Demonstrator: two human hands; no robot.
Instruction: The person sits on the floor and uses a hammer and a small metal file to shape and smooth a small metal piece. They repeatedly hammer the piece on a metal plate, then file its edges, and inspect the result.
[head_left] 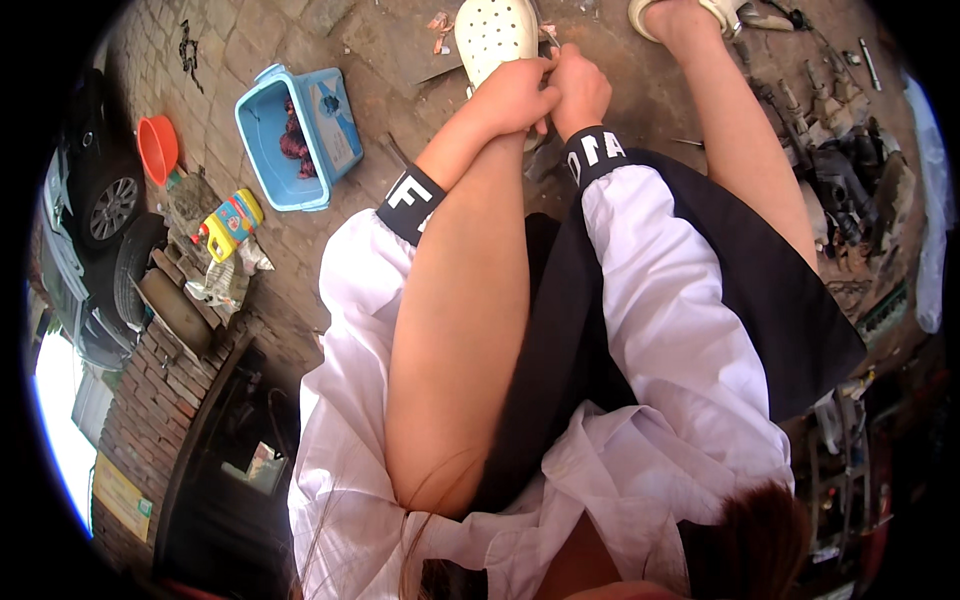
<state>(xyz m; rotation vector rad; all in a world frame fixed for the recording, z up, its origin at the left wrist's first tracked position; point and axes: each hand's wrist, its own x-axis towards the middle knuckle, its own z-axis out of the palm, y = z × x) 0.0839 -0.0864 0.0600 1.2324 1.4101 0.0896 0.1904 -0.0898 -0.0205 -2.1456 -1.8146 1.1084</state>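
Note:
In front of my lower leg point(460, 300), just above the ankle, both hands come together. My left hand point(512, 97) lies across the shin with its fingers curled toward the right one. Closed in a loose fist, my right hand point(582, 90) touches the left fingertips. Whatever they pinch, if anything, is hidden or too small to name. Right above the hands is a cream clog point(497, 40) with round holes, worn on my foot. A second cream clog point(715, 12) is on the other foot at the top right.
A blue plastic basin point(262, 150) holding dark red cloth stands to the left. Beyond it are a red bowl point(158, 150), a yellow jug point(235, 225), tyres and a parked car point(75, 230). Metal parts point(840, 180) and a wrench point(870, 65) lie on the right.

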